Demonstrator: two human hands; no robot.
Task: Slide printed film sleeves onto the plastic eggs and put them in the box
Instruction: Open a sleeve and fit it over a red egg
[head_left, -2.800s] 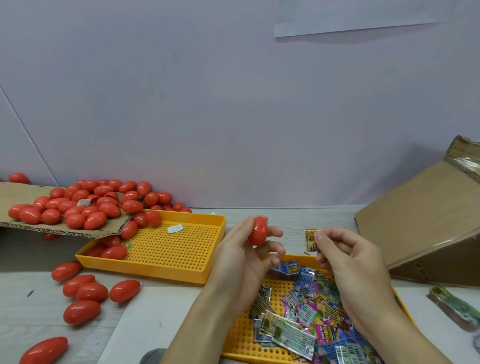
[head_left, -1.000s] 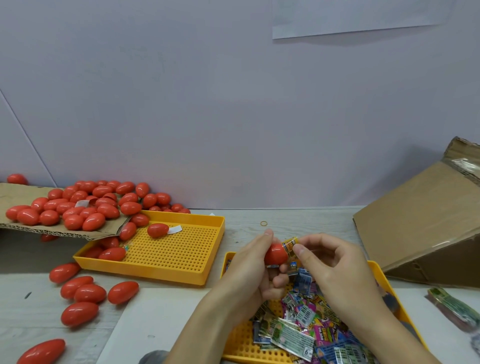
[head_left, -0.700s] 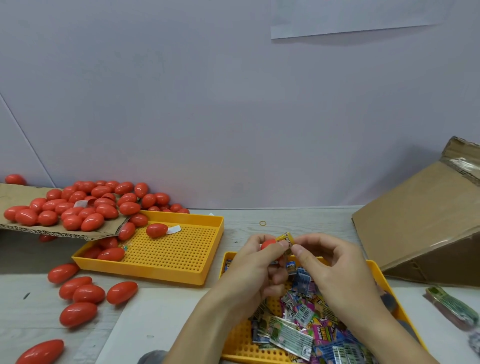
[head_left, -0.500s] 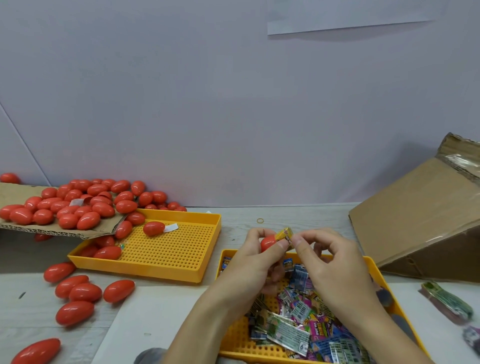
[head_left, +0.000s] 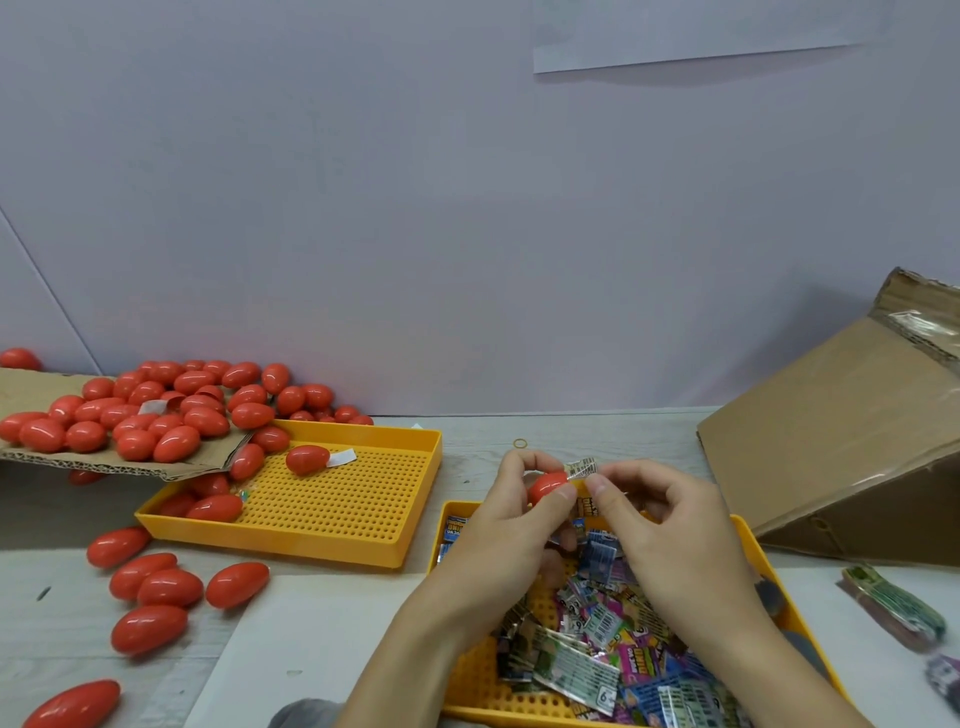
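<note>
Egg (head_left: 546, 485) is pinched in the left hand (head_left: 511, 525); the right hand (head_left: 670, 525) pinches a sleeve (head_left: 583, 470) at its tip. Sleeving is underway; next, it likely needs pulling fully over.

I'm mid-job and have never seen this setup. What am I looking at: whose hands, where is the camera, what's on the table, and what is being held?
There is no machine here: a person works with two bare hands, and the one camera sits on their head, looking forward and down.

The left hand grips a red plastic egg. The right hand pinches a printed film sleeve at the egg's end; the sleeve is not yet over it.

Below the hands, a yellow tray holds loose sleeves. To the left, a second yellow tray holds a few eggs, more are heaped on a cardboard sheet, and others lie on the table. A cardboard box stands at right.
</note>
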